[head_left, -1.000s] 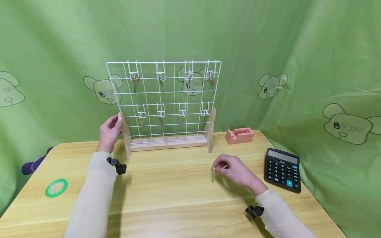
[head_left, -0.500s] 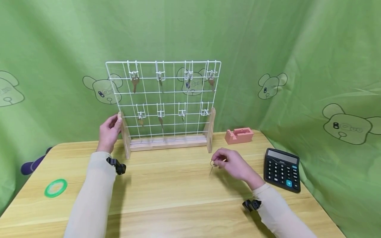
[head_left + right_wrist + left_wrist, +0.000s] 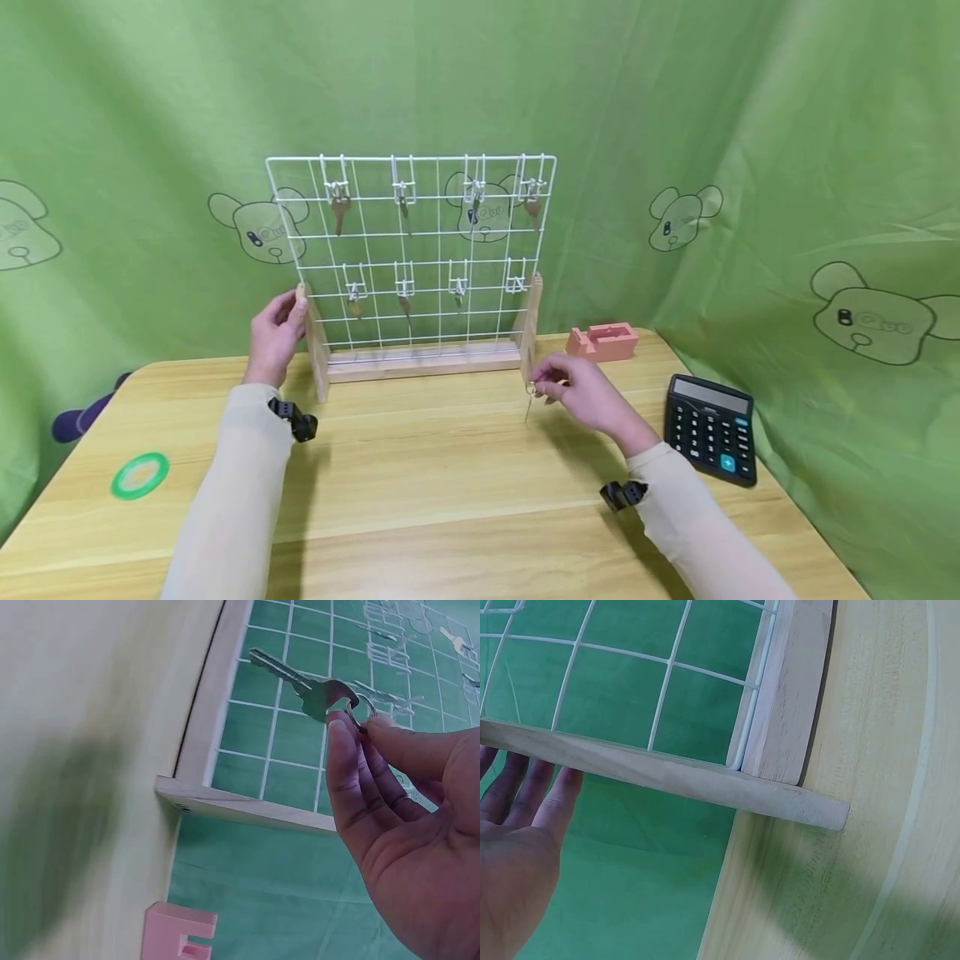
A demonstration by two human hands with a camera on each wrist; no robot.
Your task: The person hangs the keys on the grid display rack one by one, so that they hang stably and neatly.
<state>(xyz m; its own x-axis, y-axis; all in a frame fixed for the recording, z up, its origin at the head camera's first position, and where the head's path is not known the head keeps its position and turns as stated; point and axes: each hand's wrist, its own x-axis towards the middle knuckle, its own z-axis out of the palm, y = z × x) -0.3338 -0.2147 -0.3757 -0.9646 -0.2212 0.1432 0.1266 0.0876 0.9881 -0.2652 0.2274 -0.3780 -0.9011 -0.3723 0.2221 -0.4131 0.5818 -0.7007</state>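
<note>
A white wire grid rack on a wooden stand (image 3: 423,365) stands upright at the back of the table. Several hooks hang on it in two rows, most bearing keys; on the lower right hook (image 3: 515,285) no key shows. My left hand (image 3: 273,337) holds the stand's left wooden post (image 3: 660,771), fingers behind it. Between the thumb and fingers of my right hand (image 3: 581,392), a metal key (image 3: 326,696) is pinched by its ring. The key hangs just in front of the right post's foot, above the tabletop in the head view.
A pink tape dispenser body (image 3: 609,342) sits right of the rack. Farther right lies a black calculator (image 3: 708,429). A green ring-shaped roll (image 3: 140,476) lies at the left of the wooden table (image 3: 420,517). Green curtains (image 3: 480,75) hang behind and to the right.
My right hand has moved away from me and slightly left with the key, toward the rack's right post. The left hand stays at the left post.
</note>
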